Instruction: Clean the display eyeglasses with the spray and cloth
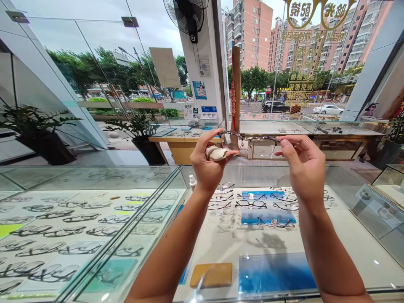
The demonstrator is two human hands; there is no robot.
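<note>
Dark-rimmed glasses (262, 146), held above the display case's (217, 248) edges.

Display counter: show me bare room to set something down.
Bare: the pale patch between the tan pad and the eyeglass frames beyond it; the shadowed strip above the lower blue sheet; the wide area right of the right forearm. Crowded: those frames' rows and the left case. Whether the patches lie under glass, I cannot tell.

glasses (263, 146) showing dark upper rims and clear lenses, cloth (216, 153) showing off-white, wallet-like case (211, 275) showing plain tan, lower mat (274, 272) blending deep and pale blue, fan (185, 17) showing black, farther buildings (249, 33) showing pink and white
</note>
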